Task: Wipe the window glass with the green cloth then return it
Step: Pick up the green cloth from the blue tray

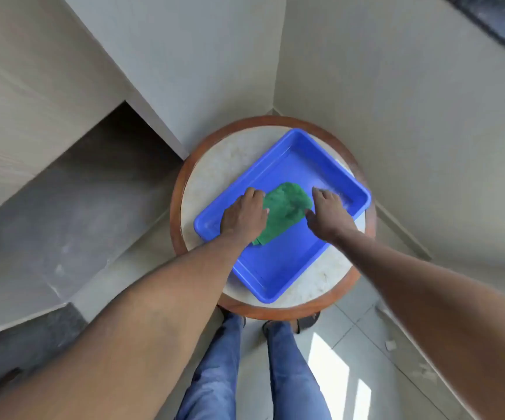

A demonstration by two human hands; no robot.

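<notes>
A crumpled green cloth (286, 209) lies inside a blue plastic tray (278, 268) on a small round table. My left hand (243, 216) rests on the cloth's left side, fingers curled over its edge. On the cloth's right side is my right hand (328, 215), fingers bent down and touching its edge. Part of the cloth is hidden under my left hand. No window glass is in view.
The round table (211, 174) has a pale stone top and a wooden rim, and stands in a corner between light walls. A grey ledge (72, 201) runs at the left. My legs in blue jeans (290, 374) stand on a tiled floor just below the table.
</notes>
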